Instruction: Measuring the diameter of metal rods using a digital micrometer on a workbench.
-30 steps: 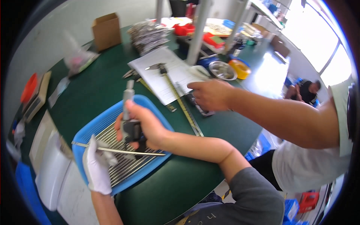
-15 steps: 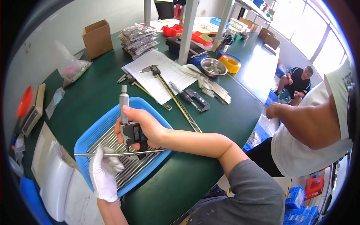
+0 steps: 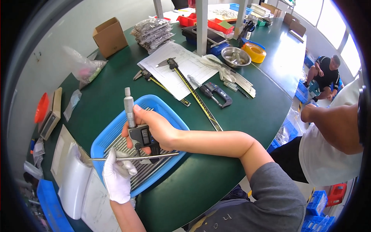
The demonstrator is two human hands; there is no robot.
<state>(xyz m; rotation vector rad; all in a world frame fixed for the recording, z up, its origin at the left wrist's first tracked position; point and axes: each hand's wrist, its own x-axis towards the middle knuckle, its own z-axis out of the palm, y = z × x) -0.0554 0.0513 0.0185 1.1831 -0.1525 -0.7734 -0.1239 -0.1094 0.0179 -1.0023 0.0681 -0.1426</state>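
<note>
My left hand, in a white glove, pinches a thin metal rod that lies nearly level. With its bare fingers wrapped round a digital micrometer, my right hand holds the tool upright, thimble at the top. The micrometer's frame meets the rod; whether its jaws touch the rod I cannot tell. Both hands are above a blue plastic basket, where several similar metal rods lie side by side.
Beyond the basket lie a long caliper, a smaller caliper, another micrometer and paper sheets. A steel bowl and yellow tape stand farther right. One person in white is close on my right; another sits beyond.
The view has shifted, so the whole bench appears farther right. My hands keep the same hold on the rod and the micrometer.
</note>
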